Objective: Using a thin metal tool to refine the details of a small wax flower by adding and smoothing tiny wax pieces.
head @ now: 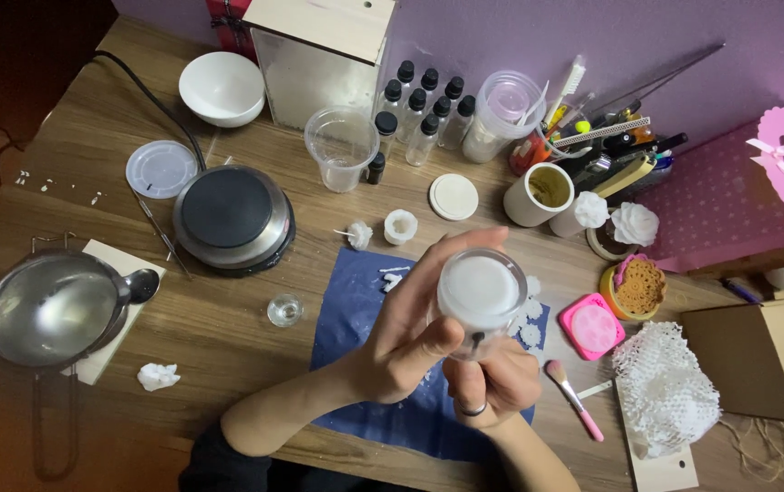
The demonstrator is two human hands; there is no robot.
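A brown cardboard box [766, 355] sits right, below a pink dotted gift bag [729, 196].

Frosted white jar [480, 293], dark blue cloth [355, 314], pink polka-dot bag [729, 196], white bowl [221, 87]

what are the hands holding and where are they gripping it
Both hold a small clear glass jar filled with white wax. The left hand wraps its side, fingers around the rim; the right hand supports it from below at the base.

The wooden tabletop [228, 346] carries a blue cloth [355, 319] near its front edge, a round hotplate [232, 219] and steel pot [50, 310] leftward, and a white bowl [221, 88] and dropper bottles [419, 109] toward the back edge.
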